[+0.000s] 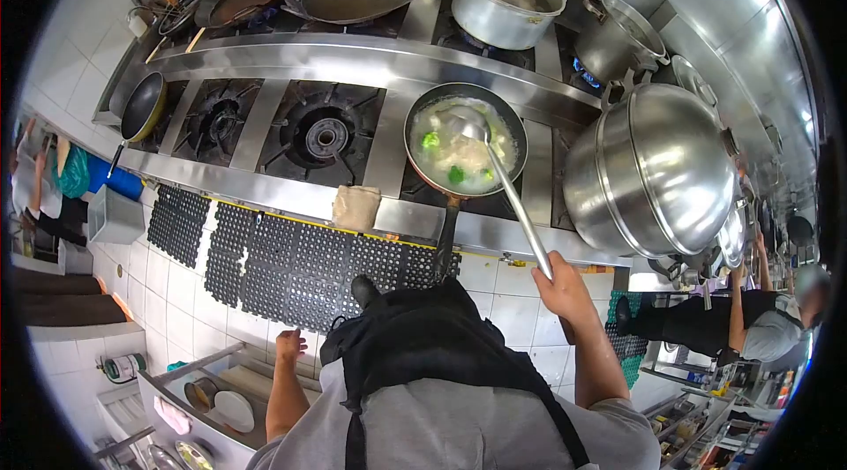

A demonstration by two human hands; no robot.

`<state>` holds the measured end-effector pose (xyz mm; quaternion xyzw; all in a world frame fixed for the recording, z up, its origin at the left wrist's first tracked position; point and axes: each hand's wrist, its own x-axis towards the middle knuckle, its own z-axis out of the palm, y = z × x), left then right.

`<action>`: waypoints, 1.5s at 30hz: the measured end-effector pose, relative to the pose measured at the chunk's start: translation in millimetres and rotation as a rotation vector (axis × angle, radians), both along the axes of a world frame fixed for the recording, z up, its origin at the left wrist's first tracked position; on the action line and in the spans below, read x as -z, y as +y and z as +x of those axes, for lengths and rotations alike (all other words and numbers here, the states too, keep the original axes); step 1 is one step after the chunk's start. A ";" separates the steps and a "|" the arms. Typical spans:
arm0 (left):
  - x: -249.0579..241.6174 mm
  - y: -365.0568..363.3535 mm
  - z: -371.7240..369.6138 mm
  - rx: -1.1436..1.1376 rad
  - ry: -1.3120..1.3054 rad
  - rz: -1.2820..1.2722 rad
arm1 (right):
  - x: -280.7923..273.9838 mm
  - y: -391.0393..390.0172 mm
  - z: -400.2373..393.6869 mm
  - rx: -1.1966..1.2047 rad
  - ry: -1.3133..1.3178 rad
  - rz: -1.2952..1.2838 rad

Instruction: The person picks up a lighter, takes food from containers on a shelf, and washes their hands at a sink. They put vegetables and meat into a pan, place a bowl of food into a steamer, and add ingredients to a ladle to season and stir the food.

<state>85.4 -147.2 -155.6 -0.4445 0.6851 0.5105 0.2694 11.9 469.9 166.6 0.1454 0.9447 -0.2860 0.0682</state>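
Note:
My right hand (565,291) is closed around the end of a long metal ladle (519,207). The ladle's bowl rests in a black frying pan (409,142) on the front burner row. In the pan lie bubbling, cloudy liquid, green broccoli florets (456,175) and pale pieces I cannot identify. The pan's dark handle (448,230) points toward me, with no hand on it. My left hand (289,345) hangs low beside my body, away from the stove, its fingers loosely apart and holding nothing. A folded beige cloth (356,207) lies on the stove's front edge, left of the pan handle.
A large domed steel pot (653,170) stands right of the pan. Behind are a deep aluminium pot (497,25), another pot (618,38) over a blue flame and a wide wok (357,16). A small pan (144,108) sits far left. Another person (768,329) stands at right.

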 end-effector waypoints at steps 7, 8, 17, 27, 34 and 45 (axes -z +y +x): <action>-18.9 12.6 -15.1 0.009 0.021 -0.010 | 11.0 -7.1 -16.8 0.035 -0.220 -0.066; -19.0 9.8 -13.9 0.010 0.014 -0.020 | 12.0 -6.9 -15.8 0.035 -0.221 -0.069; -16.7 6.3 -4.0 -0.007 -0.008 -0.023 | -3.8 -4.6 -27.6 0.107 -0.077 0.047; -48.5 32.9 19.4 -0.099 0.114 -0.074 | 68.8 -16.1 -49.1 0.147 -0.018 0.005; -43.6 66.0 118.5 -0.041 0.009 -0.116 | 78.6 -26.8 -46.2 0.108 -0.110 -0.707; -58.2 61.5 167.6 0.043 -0.004 -0.359 | 30.1 -30.5 -50.8 -0.190 0.398 -0.402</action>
